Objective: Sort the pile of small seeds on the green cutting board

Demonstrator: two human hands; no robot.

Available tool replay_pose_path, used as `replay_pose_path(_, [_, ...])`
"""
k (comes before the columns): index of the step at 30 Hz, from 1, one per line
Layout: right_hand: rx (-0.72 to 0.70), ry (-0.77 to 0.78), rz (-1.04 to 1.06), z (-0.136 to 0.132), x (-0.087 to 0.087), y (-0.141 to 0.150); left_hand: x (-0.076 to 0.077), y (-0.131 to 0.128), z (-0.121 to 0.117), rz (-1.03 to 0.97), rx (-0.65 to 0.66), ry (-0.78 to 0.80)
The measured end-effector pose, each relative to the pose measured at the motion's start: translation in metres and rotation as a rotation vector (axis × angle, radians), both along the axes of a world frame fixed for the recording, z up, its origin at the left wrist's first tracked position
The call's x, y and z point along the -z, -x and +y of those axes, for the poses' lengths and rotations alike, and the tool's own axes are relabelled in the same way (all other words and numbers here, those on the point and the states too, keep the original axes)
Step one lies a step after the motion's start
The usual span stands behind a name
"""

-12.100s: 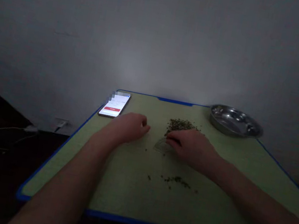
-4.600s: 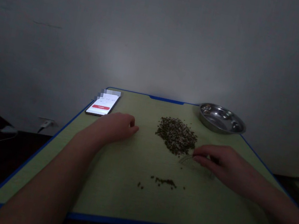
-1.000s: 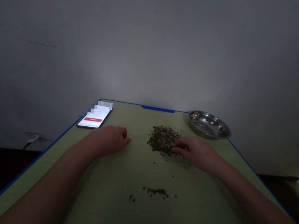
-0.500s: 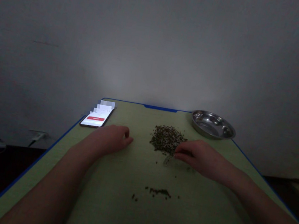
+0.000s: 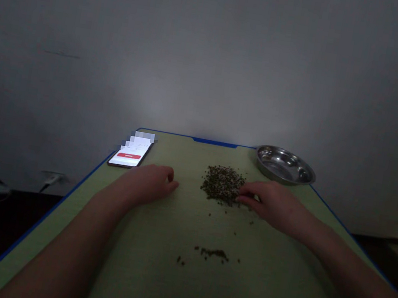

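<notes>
A mixed pile of small dark, bean-like grains and paler ones [image 5: 220,183] lies right of the table's middle. At its right edge is my right hand [image 5: 270,201], thumb and fingertips pinched together; whatever is between them is hidden. My left hand [image 5: 150,181] rests on the table left of the pile, fingers loosely curled with nothing visible in them. Nearer to me, a short row of dark grains [image 5: 215,253] lies apart from the pile. A few single grains are scattered between the two groups.
The pale green table [image 5: 147,272] has a blue rim and stands against a grey wall [image 5: 206,58]. A shiny round metal dish [image 5: 284,168] sits at the back right corner. A lit phone [image 5: 132,150] lies at the back left, near my left wrist.
Over the longer span my right hand went from the pile's front to its right side, and the pile shows more fully. A clear ridged piece earlier under its fingers no longer shows. Left hand stays.
</notes>
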State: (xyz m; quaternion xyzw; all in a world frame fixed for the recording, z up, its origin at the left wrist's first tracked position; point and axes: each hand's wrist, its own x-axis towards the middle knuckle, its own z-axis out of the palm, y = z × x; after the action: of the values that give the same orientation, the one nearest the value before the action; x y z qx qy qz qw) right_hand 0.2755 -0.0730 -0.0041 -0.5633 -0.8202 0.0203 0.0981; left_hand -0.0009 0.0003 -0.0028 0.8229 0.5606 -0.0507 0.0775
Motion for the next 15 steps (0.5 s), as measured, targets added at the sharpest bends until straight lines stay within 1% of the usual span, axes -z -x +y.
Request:
replay_pose_path(5, [-0.014, 0.049, 0.046, -0.002, 0.006, -0.002, 0.0, 0.0, -0.001, -0.003, -0.001, -0.004])
replay_pose_path(9, [-0.02, 0.091, 0.106, -0.003, 0.006, -0.003, -0.001, -0.001, -0.001, 0.014, 0.003, -0.001])
replay_pose_path(15, [0.029, 0.116, 0.196, 0.001, 0.007, -0.02, 0.0, -0.001, 0.0, 0.001, 0.009, 0.001])
